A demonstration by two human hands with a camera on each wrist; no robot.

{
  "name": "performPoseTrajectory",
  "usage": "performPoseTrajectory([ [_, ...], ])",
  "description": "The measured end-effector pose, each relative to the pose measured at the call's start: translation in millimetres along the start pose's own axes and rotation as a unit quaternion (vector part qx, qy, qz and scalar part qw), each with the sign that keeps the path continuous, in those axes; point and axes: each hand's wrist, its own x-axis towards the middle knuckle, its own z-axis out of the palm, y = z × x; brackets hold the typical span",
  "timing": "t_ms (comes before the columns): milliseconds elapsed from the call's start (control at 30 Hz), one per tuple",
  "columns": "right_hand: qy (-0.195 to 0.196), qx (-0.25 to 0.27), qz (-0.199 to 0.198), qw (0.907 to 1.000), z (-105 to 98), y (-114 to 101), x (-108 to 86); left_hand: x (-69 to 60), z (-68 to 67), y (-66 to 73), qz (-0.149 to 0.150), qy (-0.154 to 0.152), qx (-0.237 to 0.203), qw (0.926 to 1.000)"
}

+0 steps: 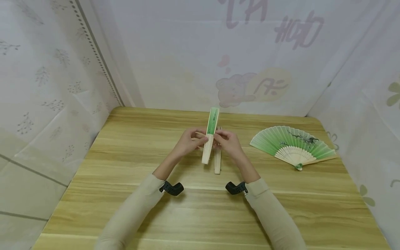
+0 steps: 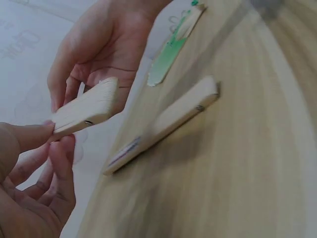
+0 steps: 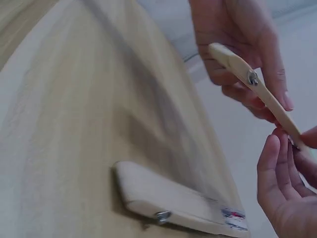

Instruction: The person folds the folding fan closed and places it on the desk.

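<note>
Left hand (image 1: 189, 141) and right hand (image 1: 230, 141): both pinched a folded green-and-cream, wooden-ribbed fan (image 1: 210, 138) above a closed pale wooden fan (image 1: 217, 161). Right of the latter lay a spread green pleated fan (image 1: 293, 146). Risk: slackened pinches could have splayed the raised ribs.

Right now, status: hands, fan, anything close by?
Left hand and right hand pinching folded green fan, raised. Second folded fan close below, on table. Open fan apart, off right.

Forearms (image 1: 137, 203) angled inward, left hand (image 1: 188, 141) and right hand (image 1: 229, 142) close together, fingers (image 2: 62, 166) pinching, some apparently curled
</note>
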Motion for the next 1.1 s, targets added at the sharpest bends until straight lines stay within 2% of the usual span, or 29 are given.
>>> performPoseTrajectory([
  [133,-0.012,-0.039,0.0,0.9992,4.8,5.6,-1.0,-7.8,-0.2,-6.0,-0.012,0.03,-0.005,0.9995],
  [233,-0.027,-0.06,-0.003,0.9978,7.9,10.7,-4.3,-11.9,-0.6,-12.5,-0.018,0.04,-0.011,0.9989],
  [367,-0.04,-0.071,-0.007,0.9967,10.2,11.3,-10.5,-17.1,-1.4,-14.0,-0.025,0.036,-0.024,0.9987],
  [533,-0.038,-0.072,-0.014,0.9966,10.0,13.8,-12.9,-20.1,-1.1,-15.3,-0.028,0.041,-0.028,0.9984],
  [600,-0.036,-0.071,-0.019,0.9966,9.8,19.1,-12.5,-19.3,-1.0,-20.1,-0.026,0.045,-0.029,0.9982],
  [933,-0.066,-0.084,-0.027,0.9939,16.2,22.7,-17.5,-22.9,-5.3,-28.3,-0.025,0.061,-0.009,0.9978],
  [1100,-0.071,-0.086,-0.022,0.9935,23.7,23.0,-15.7,-23.9,-13.0,-33.3,-0.01,0.047,0.005,0.9989],
])
